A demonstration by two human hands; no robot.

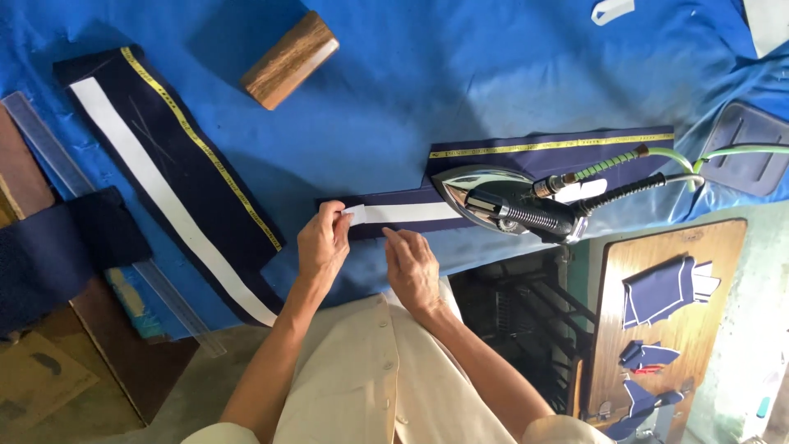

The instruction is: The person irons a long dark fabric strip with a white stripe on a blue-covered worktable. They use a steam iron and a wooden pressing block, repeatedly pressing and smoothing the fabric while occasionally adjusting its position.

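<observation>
From the head camera I look straight down on my two bare hands over a table covered in blue cloth (411, 74). My left hand (323, 244) is pinched closed on the free end of a white interfacing strip (403, 213); thumb and fingertips meet on it, and the strip's tip pokes out just past the pinch. The strip runs away from that grip along a narrow navy fabric band (493, 177), lying flat on top of it. My right hand (411, 265) sits just beside the left, palm down, fingers loosely curled and pressing at the near edge of the band; it grasps nothing that I can make out.

Beyond the right hand, further along the same strip, a steam iron (501, 205) rests soleplate-down on the band, covering the strip's far end. Its braided hoses (625, 168) trail away from the grip, toward a dark grey mat (748, 148). A yellow selvedge line edges the band's far side.

Well away on the left hand's side lies a second navy band (177, 168) with its own white strip and yellow edge, set at a slant. A clear ruler (99, 214) lies alongside it. A wooden block (289, 59) sits apart on the cloth, further from me. Beside the iron, a wooden board (723, 329) carries cut navy pieces (662, 292).
</observation>
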